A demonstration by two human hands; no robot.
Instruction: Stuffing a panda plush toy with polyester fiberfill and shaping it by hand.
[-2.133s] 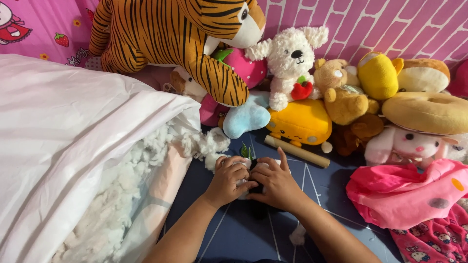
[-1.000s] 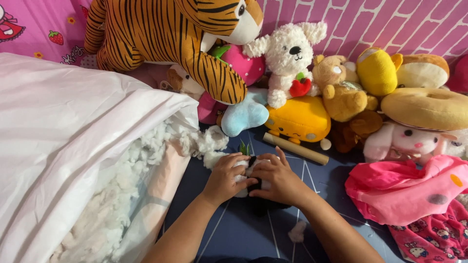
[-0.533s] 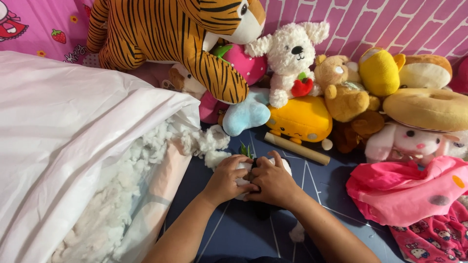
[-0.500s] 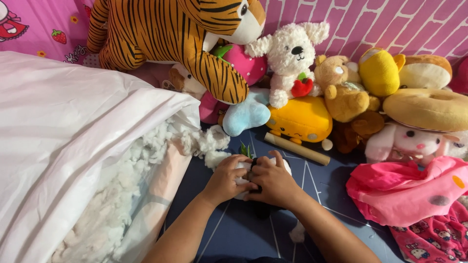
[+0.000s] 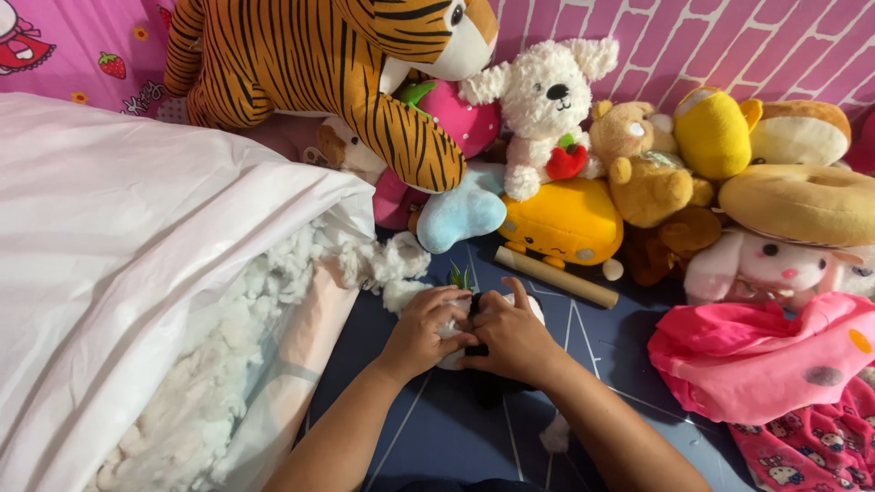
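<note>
Big white plastic bag (image 5: 137, 237) at left, open, stuffing-filled.

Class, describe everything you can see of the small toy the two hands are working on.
The small soft toy is mostly hidden under the left hand and right hand, which clasp it from both sides. White plush shows between the fingers, a dark part sits below, and green leaf-like tips poke up at its top. It rests on the dark blue mat, close to loose white stuffing.
</note>
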